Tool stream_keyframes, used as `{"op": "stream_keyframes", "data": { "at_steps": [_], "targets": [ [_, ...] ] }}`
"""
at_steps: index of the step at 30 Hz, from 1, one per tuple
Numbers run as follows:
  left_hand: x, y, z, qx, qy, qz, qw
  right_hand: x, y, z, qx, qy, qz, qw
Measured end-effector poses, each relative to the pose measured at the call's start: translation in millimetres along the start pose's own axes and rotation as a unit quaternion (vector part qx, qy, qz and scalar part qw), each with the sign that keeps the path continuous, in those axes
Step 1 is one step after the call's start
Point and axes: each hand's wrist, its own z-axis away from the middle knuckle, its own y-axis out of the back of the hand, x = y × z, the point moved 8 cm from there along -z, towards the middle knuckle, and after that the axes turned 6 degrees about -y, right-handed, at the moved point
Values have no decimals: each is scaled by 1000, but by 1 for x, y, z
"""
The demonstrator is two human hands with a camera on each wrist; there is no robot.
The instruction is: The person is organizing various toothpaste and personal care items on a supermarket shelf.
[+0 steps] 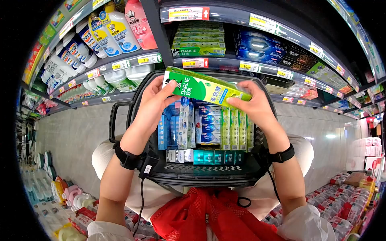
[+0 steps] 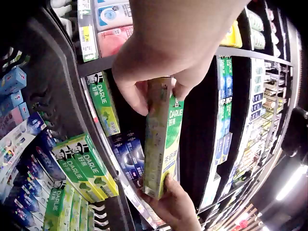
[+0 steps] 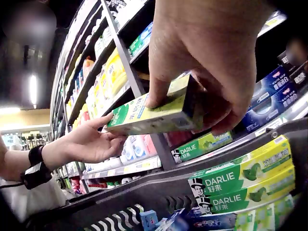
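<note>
A green and yellow Darlie toothpaste box (image 1: 205, 86) is held level above a black basket (image 1: 173, 170). The left hand (image 1: 158, 93) pinches its green end between thumb and fingers, and the right hand (image 1: 252, 100) grips the yellow end. In the left wrist view the box (image 2: 163, 139) hangs between the left hand (image 2: 156, 72) above and the right hand (image 2: 177, 204) below. In the right wrist view the right hand (image 3: 202, 91) wraps round the near end of the box (image 3: 149, 114), while the left hand (image 3: 89, 142) holds its far end.
Toothpaste boxes in blue, green and teal (image 1: 219, 156) fill rows inside the basket. Behind it, shelves carry stacked Darlie boxes (image 1: 199, 40), dark blue boxes (image 1: 259, 46) and cleaner bottles (image 1: 120, 32). Wrapped bottles (image 1: 337, 205) lie at the lower right.
</note>
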Motion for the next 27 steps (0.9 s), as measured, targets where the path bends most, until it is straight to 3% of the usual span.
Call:
{"op": "stream_keyframes", "data": {
  "at_steps": [1, 3, 5, 6, 9, 10, 19, 22, 23, 24, 25, 27],
  "targets": [
    [-2, 4, -1, 15, 0, 20, 1000, -1, -2, 1, 0, 0, 0, 1000],
    [-3, 8, -2, 30, 0, 41, 999, -1, -27, 8, -115, -14, 32, 993],
    [-7, 10, -2, 44, 19, 42, 998, 2, -48, 20, -190, -63, 46, 979],
    [-6, 8, 0, 49, 27, 25, 998, 7, -59, 23, -211, -42, 3, 977],
    [-10, 12, 1, 60, 43, 7, 997, 13, -76, 27, -221, -14, -47, 974],
    [-10, 12, 1, 61, 45, 7, 997, 11, -81, 33, -245, -48, -110, 962],
    [-16, 8, 4, 61, 82, -31, 994, 6, -113, 55, -339, -86, -223, 910],
    [-17, 7, 0, 44, 44, -5, 998, 2, -106, 55, -310, -81, -210, 924],
    [-16, 6, -1, 44, 44, -7, 998, -9, -86, 49, -186, 9, -47, 981],
    [-12, -1, -1, 31, 37, 40, 998, -23, -67, 47, -52, 97, 119, 987],
    [-9, -7, -1, 17, 30, 86, 996, -22, -65, 46, -51, 97, 117, 987],
    [-11, -15, 1, -24, 49, 115, 992, -40, -35, 48, 154, 213, 227, 938]
  ]
}}
